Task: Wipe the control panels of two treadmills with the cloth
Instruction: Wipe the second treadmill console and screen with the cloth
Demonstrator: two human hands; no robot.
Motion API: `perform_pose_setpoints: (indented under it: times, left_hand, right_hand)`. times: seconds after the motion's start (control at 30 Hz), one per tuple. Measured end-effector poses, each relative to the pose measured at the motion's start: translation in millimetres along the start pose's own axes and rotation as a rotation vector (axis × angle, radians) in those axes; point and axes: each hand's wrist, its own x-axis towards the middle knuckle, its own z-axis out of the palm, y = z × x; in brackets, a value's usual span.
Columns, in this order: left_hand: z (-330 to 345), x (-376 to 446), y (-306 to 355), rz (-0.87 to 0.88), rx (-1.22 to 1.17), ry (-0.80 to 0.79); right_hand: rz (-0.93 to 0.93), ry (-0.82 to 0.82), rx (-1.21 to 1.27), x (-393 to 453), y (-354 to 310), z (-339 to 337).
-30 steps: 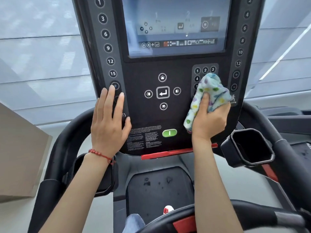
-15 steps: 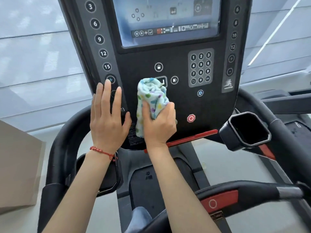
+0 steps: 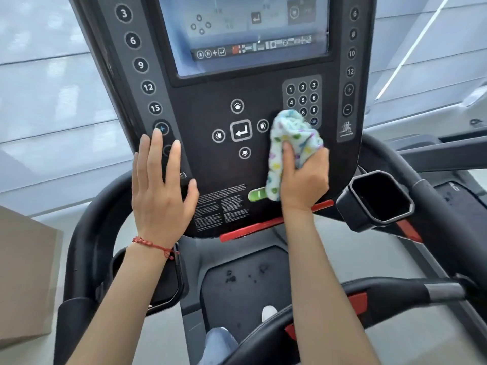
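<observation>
Our right hand (image 3: 303, 177) has swept the cloth (image 3: 292, 146) back from the centre to the right of the frame, its fingers closed around the bunched fabric, pressing it over the lower keypad (image 3: 302, 100). Our left hand (image 3: 160, 191) stays flat and open on the control panel (image 3: 229, 175) at left. The lower panel seems nearly covered; the screen (image 3: 245, 35) may remain.
</observation>
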Motion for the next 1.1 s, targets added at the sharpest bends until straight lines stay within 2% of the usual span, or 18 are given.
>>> perform_pose_setpoints:
  times: [0.17, 0.47, 0.73, 0.93, 1.1]
  left_hand:
    - [3, 4, 14, -0.005, 0.033, 0.001]
    - [27, 38, 80, 0.052, -0.008, -0.03]
    - [54, 72, 120, 0.03, 0.059, -0.025]
    - [65, 83, 130, -0.026, 0.108, 0.012]
    - [66, 82, 128, -0.011, 0.125, 0.024]
  right_hand:
    - [0.321, 0.031, 0.03, 47, 51, -17]
    - [0.387, 0.017, 0.083, 55, 56, -16]
    - [0.156, -0.019, 0.089, 90, 52, -7]
    - [-0.131, 0.006, 0.098, 171, 18, 14]
    - [-0.269, 0.011, 0.128, 243, -29, 33]
